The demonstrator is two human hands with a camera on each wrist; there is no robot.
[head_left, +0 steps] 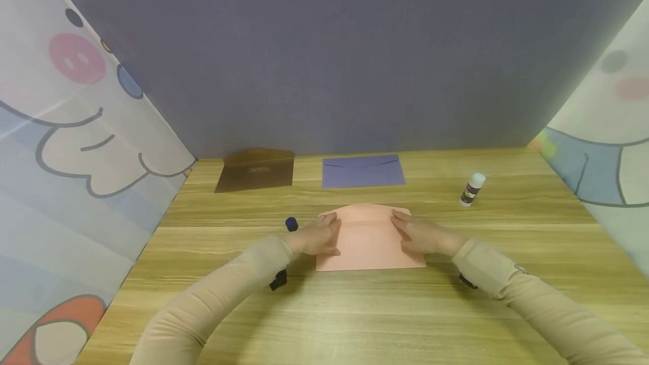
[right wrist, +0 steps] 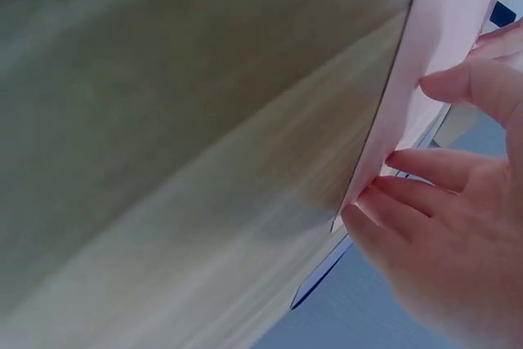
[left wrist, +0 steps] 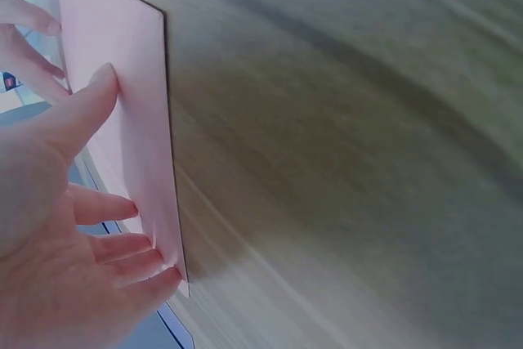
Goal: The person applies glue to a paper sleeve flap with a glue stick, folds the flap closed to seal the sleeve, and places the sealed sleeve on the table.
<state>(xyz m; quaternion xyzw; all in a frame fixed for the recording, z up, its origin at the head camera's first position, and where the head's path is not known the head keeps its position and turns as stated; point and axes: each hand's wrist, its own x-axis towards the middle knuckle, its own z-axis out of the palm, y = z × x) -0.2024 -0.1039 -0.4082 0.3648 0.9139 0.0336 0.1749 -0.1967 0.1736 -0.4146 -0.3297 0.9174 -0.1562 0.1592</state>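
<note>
A pink envelope (head_left: 372, 244) lies flat on the wooden table, its rounded flap opened out toward the back. My left hand (head_left: 315, 235) rests on its left side with fingers spread; in the left wrist view the thumb (left wrist: 96, 91) touches the pink paper and the other fingertips meet it near an edge. On the opposite side, my right hand (head_left: 425, 234) touches the envelope, fingers extended and the thumb (right wrist: 449, 83) on the paper in the right wrist view. Neither hand curls around anything.
Behind, along the grey panel (head_left: 324, 61), lie a brown envelope (head_left: 258, 178) with its flap up and a purple envelope (head_left: 362, 176) with its flap folded down. A glue stick (head_left: 471, 190) is at the right. One small dark-blue cap-like piece (head_left: 291, 223) sits near the left wrist.
</note>
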